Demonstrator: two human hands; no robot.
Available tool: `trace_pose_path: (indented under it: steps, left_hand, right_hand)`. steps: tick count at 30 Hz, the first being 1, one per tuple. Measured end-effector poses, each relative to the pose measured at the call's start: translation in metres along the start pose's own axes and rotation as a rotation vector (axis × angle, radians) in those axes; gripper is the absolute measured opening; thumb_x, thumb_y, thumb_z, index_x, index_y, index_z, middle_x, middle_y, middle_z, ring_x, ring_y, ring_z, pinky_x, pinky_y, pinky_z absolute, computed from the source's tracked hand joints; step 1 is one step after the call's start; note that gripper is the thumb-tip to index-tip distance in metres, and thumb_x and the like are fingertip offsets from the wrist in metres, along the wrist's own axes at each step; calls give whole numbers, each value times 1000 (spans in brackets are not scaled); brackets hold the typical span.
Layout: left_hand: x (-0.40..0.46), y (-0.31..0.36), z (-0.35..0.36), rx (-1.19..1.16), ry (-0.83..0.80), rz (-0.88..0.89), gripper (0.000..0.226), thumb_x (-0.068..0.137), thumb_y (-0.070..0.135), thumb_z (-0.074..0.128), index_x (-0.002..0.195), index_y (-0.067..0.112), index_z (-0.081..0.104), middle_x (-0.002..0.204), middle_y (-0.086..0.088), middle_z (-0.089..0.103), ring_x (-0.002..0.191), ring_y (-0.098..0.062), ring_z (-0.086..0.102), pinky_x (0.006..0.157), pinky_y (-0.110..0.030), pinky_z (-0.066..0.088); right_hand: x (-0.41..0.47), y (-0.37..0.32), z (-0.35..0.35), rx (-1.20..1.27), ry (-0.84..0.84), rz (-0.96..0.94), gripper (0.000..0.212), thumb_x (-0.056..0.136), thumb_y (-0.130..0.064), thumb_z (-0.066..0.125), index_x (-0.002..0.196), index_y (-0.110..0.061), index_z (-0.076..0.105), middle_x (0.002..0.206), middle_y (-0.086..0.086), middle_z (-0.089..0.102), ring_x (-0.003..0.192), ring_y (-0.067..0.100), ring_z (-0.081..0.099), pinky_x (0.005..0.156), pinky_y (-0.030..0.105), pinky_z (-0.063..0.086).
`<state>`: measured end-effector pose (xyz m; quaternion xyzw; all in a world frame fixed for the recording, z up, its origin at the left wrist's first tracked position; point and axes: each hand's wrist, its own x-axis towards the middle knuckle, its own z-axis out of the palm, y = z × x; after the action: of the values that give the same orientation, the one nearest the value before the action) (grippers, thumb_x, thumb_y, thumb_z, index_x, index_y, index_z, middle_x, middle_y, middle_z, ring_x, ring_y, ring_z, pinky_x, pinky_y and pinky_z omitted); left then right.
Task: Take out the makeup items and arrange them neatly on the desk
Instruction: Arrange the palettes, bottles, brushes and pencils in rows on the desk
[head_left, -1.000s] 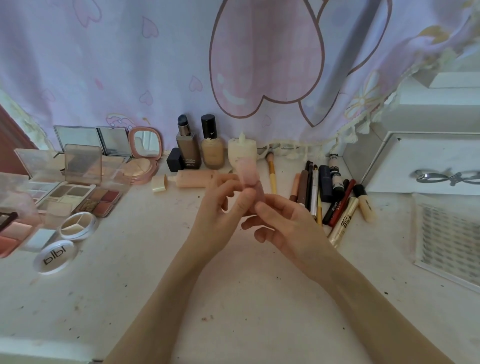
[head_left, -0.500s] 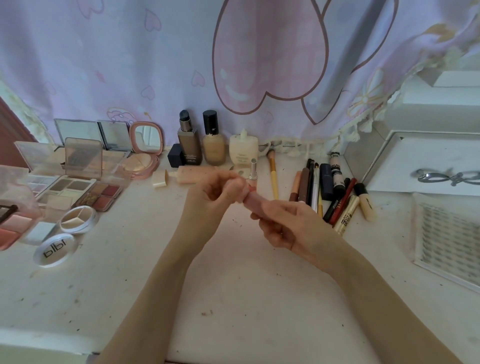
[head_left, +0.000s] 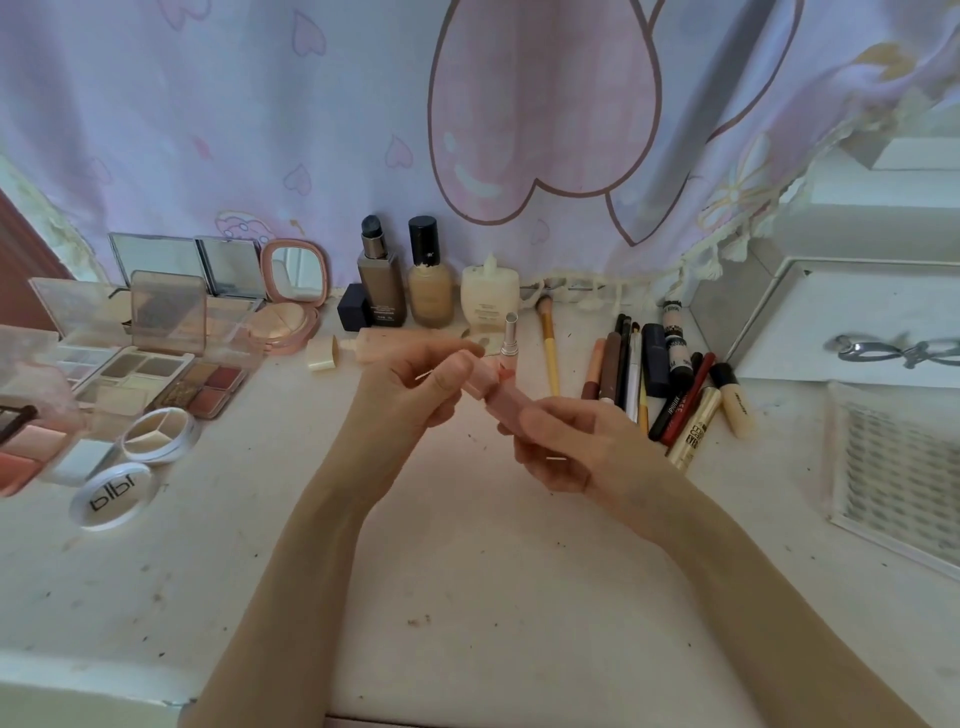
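Observation:
Above the middle of the desk (head_left: 467, 597) both hands hold a pink lipstick tube. My right hand (head_left: 576, 447) grips the tube's body (head_left: 506, 402). My left hand (head_left: 415, 389) pinches its pink cap (head_left: 480, 382), which sits on the tube's upper end. A second lipstick (head_left: 509, 338) stands upright just behind, uncapped. Open eyeshadow palettes (head_left: 171, 379) and compacts (head_left: 283, 317) lie at the left. Foundation bottles (head_left: 382, 283) stand along the back. Pencils, mascara and tubes (head_left: 654, 379) lie in a row at the right.
A peach tube (head_left: 395, 345) and its loose cap (head_left: 322, 353) lie behind my left hand. A brush (head_left: 548, 348) lies beside the standing lipstick. A white drawer box (head_left: 852, 322) and a white mesh tray (head_left: 904, 467) occupy the right. A heart-print curtain (head_left: 467, 130) hangs behind.
The hands have lowered the pink tube from near upright to slanted and drawn it closer. The standing lipstick behind, hidden a second ago, is now in sight.

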<state>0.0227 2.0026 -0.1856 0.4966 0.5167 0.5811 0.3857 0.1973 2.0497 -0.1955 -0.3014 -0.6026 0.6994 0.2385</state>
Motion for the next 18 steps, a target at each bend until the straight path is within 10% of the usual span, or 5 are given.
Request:
trace_pose_path:
  steps: [3, 6, 14, 18]
  left_hand:
    - [2, -1, 3, 109, 71, -15, 36, 78, 51, 50, 98, 24, 63, 72, 16, 63, 62, 1, 52, 59, -17, 42]
    - [0, -3, -6, -101, -188, -2, 36, 86, 34, 54, 121, 30, 53, 119, 13, 61, 97, -10, 57, 75, -24, 42]
    - [0, -1, -2, -66, 19, 13, 15, 74, 40, 63, 86, 33, 67, 76, 12, 63, 75, -10, 53, 66, -23, 43]
    - [1, -4, -5, -123, -215, 21, 34, 83, 32, 57, 117, 26, 56, 108, 14, 65, 102, -9, 60, 84, -25, 49]
  right_hand:
    - [2, 2, 2, -53, 81, -38, 18, 80, -22, 64, 93, -11, 66, 71, 2, 63, 55, 10, 50, 48, 18, 36]
    - [2, -1, -1, 229, 8, 72, 32, 75, -27, 63, 94, -2, 66, 66, 5, 59, 48, 10, 48, 43, 17, 36]
    - [0, 1, 6, 42, -7, -34, 33, 76, -25, 63, 105, -10, 58, 82, 6, 69, 62, 14, 59, 47, 18, 41]
    - [-1, -1, 4, 144, -20, -21, 32, 79, -25, 65, 104, -8, 57, 84, 11, 70, 60, 16, 59, 46, 19, 37]
